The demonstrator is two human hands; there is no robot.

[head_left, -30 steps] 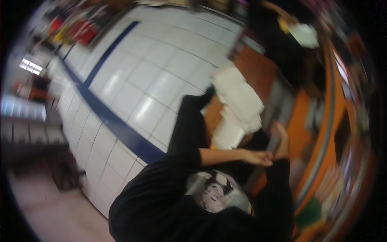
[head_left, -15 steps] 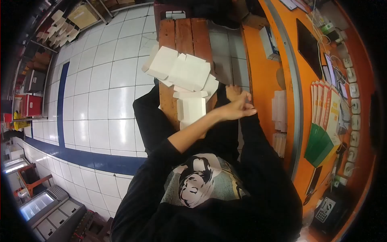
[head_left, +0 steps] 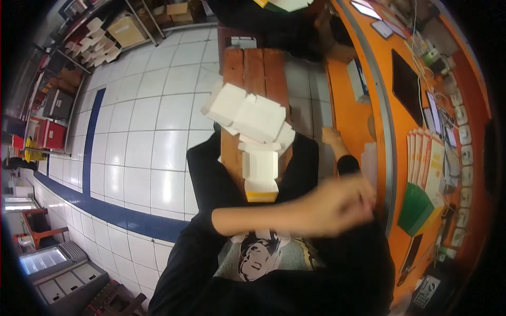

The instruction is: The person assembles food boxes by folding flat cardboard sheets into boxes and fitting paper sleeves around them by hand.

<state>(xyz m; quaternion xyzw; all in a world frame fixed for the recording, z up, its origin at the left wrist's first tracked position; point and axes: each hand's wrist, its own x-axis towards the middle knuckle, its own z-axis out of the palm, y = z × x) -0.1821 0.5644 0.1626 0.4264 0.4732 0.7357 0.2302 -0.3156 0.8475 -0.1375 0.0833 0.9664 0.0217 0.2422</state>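
Note:
My left hand (head_left: 342,205), smeared by motion, reaches across my body to my right upper arm. Its fingers look bent near the black sleeve, but whether they grip the cloth cannot be made out. My right hand (head_left: 331,136) is stretched forward beside the bench, near the orange counter, its fingers too small and turned away to read. Bare forearm shows between this hand and the black sleeve (head_left: 348,164). Between my legs, an open white cardboard box (head_left: 261,164) with a yellow front edge rests on the wooden bench (head_left: 255,68). Further up lie more opened white boxes (head_left: 261,118), overlapping.
The orange counter (head_left: 350,105) on my right carries a fan of printed flat cartons (head_left: 421,174), a dark tablet-like panel (head_left: 406,81), cables and phones. Shelves with cartons (head_left: 126,29) stand at the far left. Another person in dark clothes (head_left: 284,26) is at the bench's far end.
My left hand has moved from my right wrist back toward my right upper arm. More of the right forearm is bare. The view has shifted, and a yellow-and-white item appears at the top.

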